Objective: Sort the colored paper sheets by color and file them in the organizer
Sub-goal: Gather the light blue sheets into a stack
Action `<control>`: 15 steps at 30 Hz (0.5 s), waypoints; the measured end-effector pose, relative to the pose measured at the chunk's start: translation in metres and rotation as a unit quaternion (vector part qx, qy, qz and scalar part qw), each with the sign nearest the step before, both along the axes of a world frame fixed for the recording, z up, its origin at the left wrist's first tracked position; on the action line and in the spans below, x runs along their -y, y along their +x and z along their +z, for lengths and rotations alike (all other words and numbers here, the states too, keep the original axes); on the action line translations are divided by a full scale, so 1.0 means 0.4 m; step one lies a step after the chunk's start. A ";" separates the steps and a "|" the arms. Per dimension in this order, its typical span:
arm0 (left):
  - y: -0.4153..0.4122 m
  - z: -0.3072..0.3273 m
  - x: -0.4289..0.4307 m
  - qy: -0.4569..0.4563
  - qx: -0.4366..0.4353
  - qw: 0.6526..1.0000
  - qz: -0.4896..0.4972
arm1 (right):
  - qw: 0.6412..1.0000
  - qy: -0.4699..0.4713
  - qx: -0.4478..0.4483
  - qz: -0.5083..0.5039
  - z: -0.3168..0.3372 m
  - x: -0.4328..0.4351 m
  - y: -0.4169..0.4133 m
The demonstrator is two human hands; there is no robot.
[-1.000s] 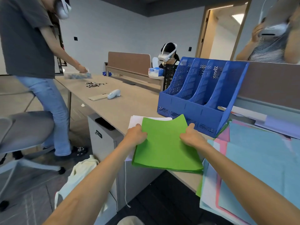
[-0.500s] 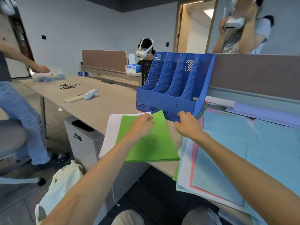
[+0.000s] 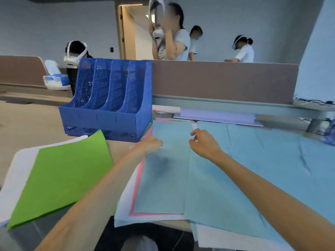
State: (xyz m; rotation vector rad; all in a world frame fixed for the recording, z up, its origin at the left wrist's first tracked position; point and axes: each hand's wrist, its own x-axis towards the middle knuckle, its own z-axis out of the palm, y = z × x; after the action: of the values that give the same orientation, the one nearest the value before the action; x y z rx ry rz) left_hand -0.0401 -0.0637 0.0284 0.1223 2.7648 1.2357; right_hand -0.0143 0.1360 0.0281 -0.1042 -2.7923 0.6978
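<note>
Paper covers most of the desk (image 3: 27, 124) in the head view. Light blue sheets (image 3: 253, 169) lie spread and overlapping across the right half, some overhanging the near edge, others reaching back toward the partition (image 3: 226, 82). One of them, the top sheet (image 3: 163, 178), lies over a pink sheet (image 3: 138, 178) whose edge shows along its left and near sides, with white paper (image 3: 125, 205) beneath that.

The left hand (image 3: 149, 144) is at the left edge of the top sheet, near its far corner, with the fingertips on the paper. The fingers curl downward, but whether they pinch the edge or only rest on it cannot be told. The right hand (image 3: 203, 144) hovers just above the same sheet's far right corner, fingers loosely curled, thumb and forefinger apart, holding nothing. The two hands are near each other and do not touch.

To the left, a stack of green sheets (image 3: 63, 178) lies at an angle on white sheets (image 3: 16, 169), its near corner past the desk edge. Just behind it the blue organizer (image 3: 108, 109) stands upright, with four mesh-walled slots. Lavender sheets (image 3: 217, 116) lie at the foot of the partition, to the right of the organizer. Beyond the partition are several people (image 3: 174, 44), some with white headsets (image 3: 74, 55).
</note>
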 end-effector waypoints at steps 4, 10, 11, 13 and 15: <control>-0.023 -0.008 -0.030 -0.010 0.013 0.999 0.032 | 0.987 0.082 0.132 -0.029 -0.027 -0.070 0.022; -0.016 -0.014 -0.029 0.074 0.023 0.993 0.084 | 0.963 0.130 0.237 0.026 -0.058 -0.058 0.053; -0.007 -0.009 -0.030 0.086 0.024 0.992 0.089 | 0.960 0.143 0.240 0.028 -0.063 -0.052 0.059; 0.003 -0.006 -0.027 0.080 0.019 0.991 0.108 | 0.954 0.169 0.245 0.025 -0.071 -0.043 0.071; 0.006 -0.010 -0.023 0.065 0.017 0.991 0.120 | 0.954 0.177 0.242 0.025 -0.073 -0.037 0.079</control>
State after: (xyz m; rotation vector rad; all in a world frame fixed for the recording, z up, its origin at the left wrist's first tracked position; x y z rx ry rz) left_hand -0.0378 -0.0547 0.0245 -0.2246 2.7302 1.4595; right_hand 0.0173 0.1509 -0.0012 -0.1543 -3.3497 0.1796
